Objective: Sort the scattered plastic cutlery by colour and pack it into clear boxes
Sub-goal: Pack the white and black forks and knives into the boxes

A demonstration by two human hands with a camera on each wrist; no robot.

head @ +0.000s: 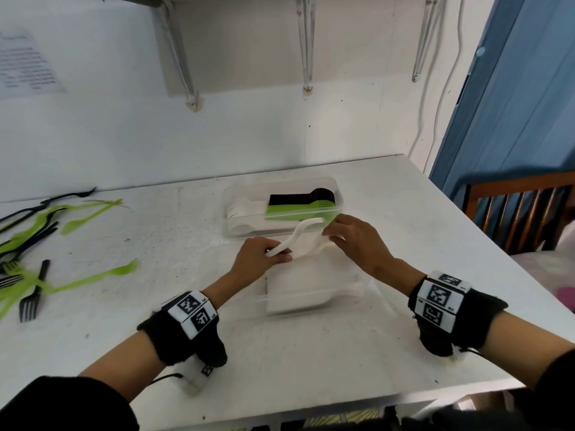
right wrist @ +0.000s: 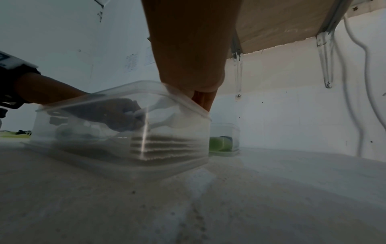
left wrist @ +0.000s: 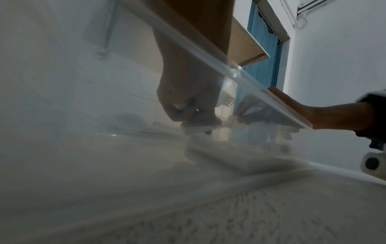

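Both hands hold a small bunch of white forks over the near clear box. My left hand pinches the handle ends, and my right hand pinches the tine ends. One fork arches up out of the bunch. A stack of white cutlery lies in the box below. In the left wrist view the left hand grips the white handles behind the box wall. The right wrist view shows the right hand reaching over the box rim.
A second clear box behind the hands holds white, black and green cutlery in rows. Loose green forks and black forks lie scattered at the table's left. The table edge runs close on the right, beside a wooden chair.
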